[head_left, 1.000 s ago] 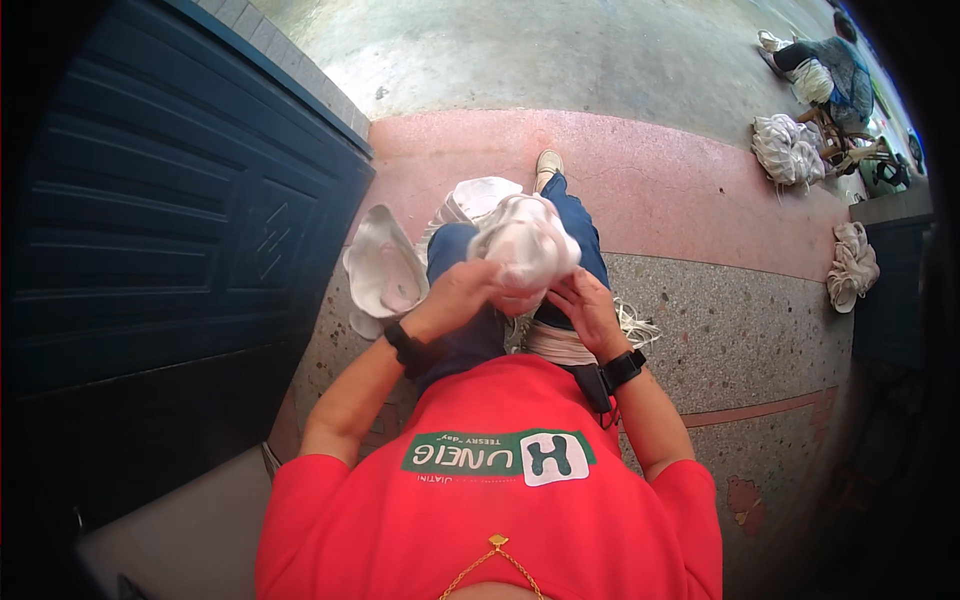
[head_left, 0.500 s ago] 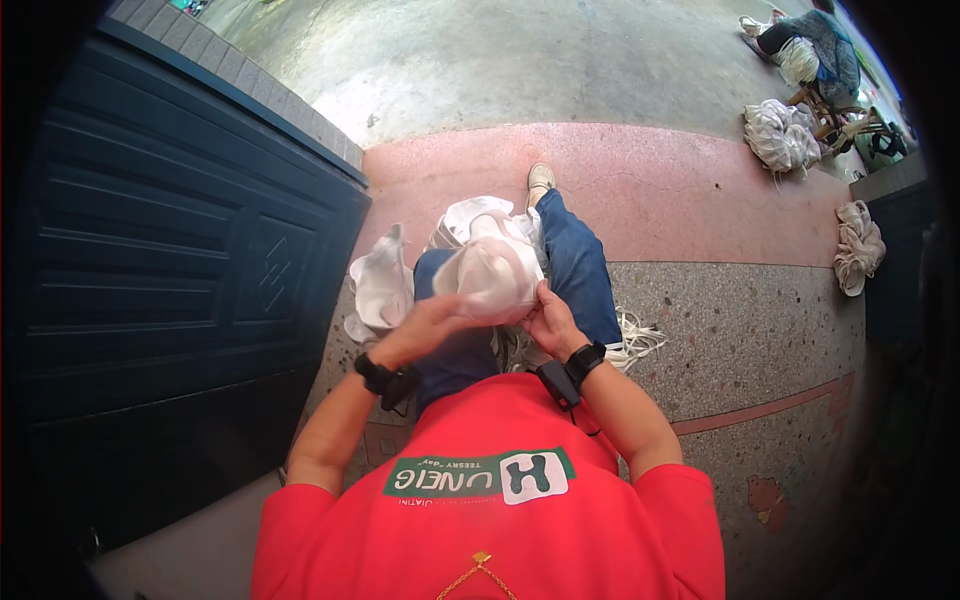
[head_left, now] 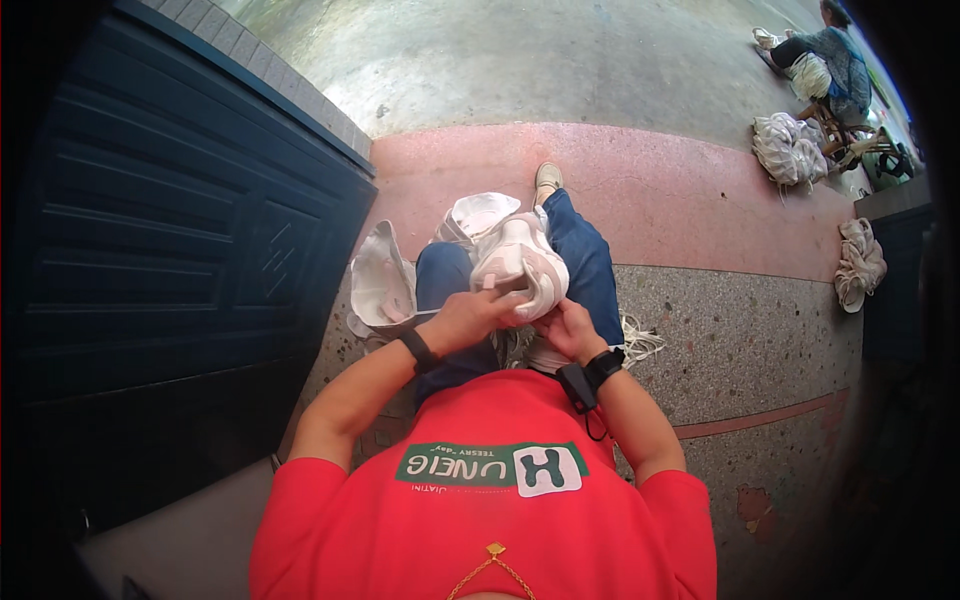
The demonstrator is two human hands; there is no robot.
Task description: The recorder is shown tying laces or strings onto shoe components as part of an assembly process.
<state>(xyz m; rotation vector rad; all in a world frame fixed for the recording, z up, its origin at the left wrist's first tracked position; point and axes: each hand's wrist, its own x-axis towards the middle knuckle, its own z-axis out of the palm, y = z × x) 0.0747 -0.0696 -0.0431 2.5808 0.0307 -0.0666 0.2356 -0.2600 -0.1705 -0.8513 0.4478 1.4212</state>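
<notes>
Shoe [head_left: 512, 250] held between my knees [head_left: 443, 265], opening toward me, likely for view inside. Left hand [head_left: 470, 318] pinches opening's edge; right hand [head_left: 573, 332] steadies heel, fingertips hidden, can't tell grip. White piece [head_left: 372, 285] beside me, perhaps for easy reach.

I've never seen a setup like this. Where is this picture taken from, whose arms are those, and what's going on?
There is no machine arm here: a person in a red shirt is working with two bare hands. A camera worn on that person's head looks down, and its wide lens bends straight edges. The left hand and right hand together hold a white and pale-pink piece that looks like part of a shoe. Left of it is another white piece; more white material sits just beyond. White cords show over the speckled floor. Farther away, at upper right, is another person.
</notes>
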